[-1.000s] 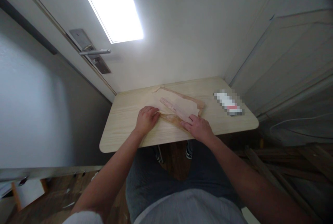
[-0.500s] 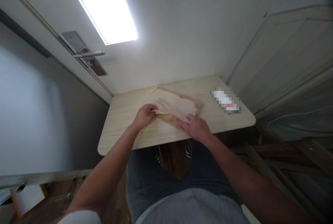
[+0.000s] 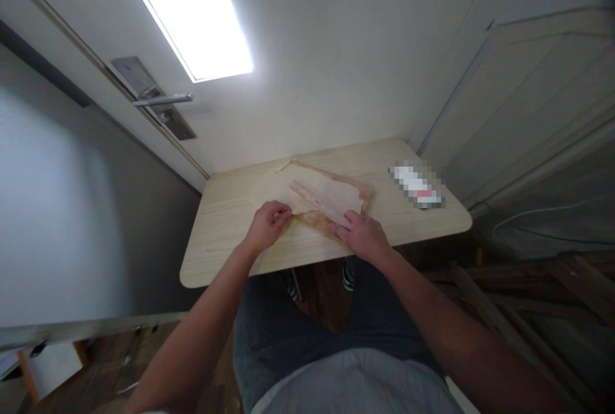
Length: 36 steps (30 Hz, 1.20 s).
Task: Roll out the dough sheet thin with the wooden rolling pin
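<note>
On the small wooden table (image 3: 216, 222) lies a flat brown paper-like piece (image 3: 314, 220), partly covered by a thin pale sheet (image 3: 336, 191). A narrow strip of the pale sheet looks folded and creased along its middle. My left hand (image 3: 270, 223) is closed in a pinch on the brown piece's left near corner. At the near right, my right hand (image 3: 362, 232) grips the end of the pale sheet, thumb and fingers over its edge. What lies under the right palm is hidden.
A blurred-out white object (image 3: 417, 184), pixelated, lies on the table's right side. A door with a metal handle (image 3: 163, 100) stands right behind the table. Wooden slats (image 3: 523, 311) are at the lower right, and my legs are beneath the near edge.
My left hand has moved slightly down and toward me, drawing in its fingers at the brown piece's corner. The right hand keeps its place.
</note>
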Each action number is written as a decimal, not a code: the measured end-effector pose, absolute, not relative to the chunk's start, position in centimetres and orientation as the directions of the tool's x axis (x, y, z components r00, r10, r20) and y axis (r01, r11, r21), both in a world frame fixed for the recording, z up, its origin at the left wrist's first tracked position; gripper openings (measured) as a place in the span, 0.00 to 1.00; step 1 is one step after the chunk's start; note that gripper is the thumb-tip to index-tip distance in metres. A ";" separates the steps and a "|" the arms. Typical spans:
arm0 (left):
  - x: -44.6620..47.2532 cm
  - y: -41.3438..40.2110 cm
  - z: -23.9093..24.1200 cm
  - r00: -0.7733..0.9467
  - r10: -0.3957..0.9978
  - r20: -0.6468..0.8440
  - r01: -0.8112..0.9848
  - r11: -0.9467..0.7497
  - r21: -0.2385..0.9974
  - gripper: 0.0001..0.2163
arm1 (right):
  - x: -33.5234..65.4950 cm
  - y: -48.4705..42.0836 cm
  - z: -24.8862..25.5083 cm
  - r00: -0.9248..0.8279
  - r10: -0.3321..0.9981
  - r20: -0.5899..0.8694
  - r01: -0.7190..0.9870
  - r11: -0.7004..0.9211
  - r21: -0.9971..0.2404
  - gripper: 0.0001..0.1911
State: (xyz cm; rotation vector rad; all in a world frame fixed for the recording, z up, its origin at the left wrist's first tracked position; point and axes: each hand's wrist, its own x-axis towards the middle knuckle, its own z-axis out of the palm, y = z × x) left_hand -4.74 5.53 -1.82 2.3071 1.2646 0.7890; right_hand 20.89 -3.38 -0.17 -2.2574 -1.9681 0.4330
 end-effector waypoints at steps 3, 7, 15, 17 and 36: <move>-4.9 4.4 -1.9 0.486 0.822 0.297 0.634 -0.565 0.527 0.09 | 21.1 -3.4 0.0 0.116 0.982 -0.149 0.948 -0.154 -0.277 0.22; -5.3 4.4 -1.8 0.452 0.837 0.307 0.621 -0.543 0.566 0.08 | 22.1 -2.9 0.1 0.033 0.989 -0.142 0.949 -0.075 -0.306 0.20; -3.6 4.8 -1.7 0.546 0.766 0.340 0.684 -0.642 0.347 0.12 | 23.6 0.5 0.9 0.020 0.999 -0.042 0.947 -0.032 -0.319 0.17; -3.4 4.0 -2.1 0.567 0.751 0.338 0.688 -0.657 0.309 0.12 | 23.8 1.1 0.8 0.004 1.000 -0.015 0.948 -0.008 -0.319 0.18; 3.0 15.6 -0.6 0.301 0.922 0.244 0.870 -0.370 0.326 0.20 | 25.1 9.4 -0.5 0.064 0.989 0.133 0.954 -0.021 -0.298 0.24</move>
